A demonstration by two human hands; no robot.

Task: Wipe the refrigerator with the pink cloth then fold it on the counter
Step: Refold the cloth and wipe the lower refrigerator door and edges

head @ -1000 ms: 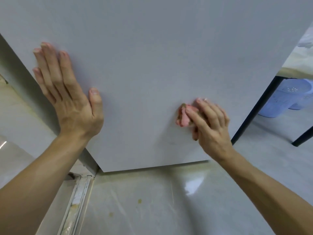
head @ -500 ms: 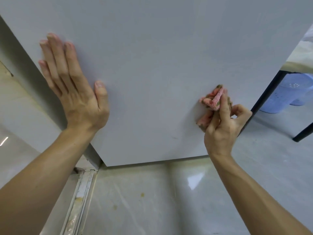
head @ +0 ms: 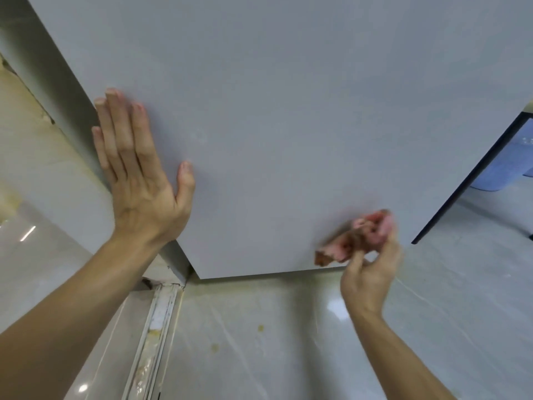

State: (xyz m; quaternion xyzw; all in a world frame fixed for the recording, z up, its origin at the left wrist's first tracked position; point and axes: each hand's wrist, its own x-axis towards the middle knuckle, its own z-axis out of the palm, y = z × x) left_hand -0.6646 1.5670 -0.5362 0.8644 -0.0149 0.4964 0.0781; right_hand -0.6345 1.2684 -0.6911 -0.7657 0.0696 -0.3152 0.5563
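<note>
The grey refrigerator (head: pixel 288 111) fills the upper part of the head view, its bottom edge just above the floor. My left hand (head: pixel 138 174) presses flat on its left side, fingers straight and pointing up. My right hand (head: pixel 372 269) grips the crumpled pink cloth (head: pixel 352 241) and holds it against the lower right part of the refrigerator, close to the bottom edge. The cloth is blurred and shows a brown stained end at its left.
A glossy tiled floor (head: pixel 274 342) with small yellow stains lies below. A metal floor rail (head: pixel 155 336) runs down at the lower left. A black table leg (head: pixel 467 180) and a blue basket (head: pixel 501 166) stand at the right.
My right hand has carried the cloth down toward the refrigerator's bottom edge after sweeping right. The view has tilted; my left hand stays flat on the refrigerator.
</note>
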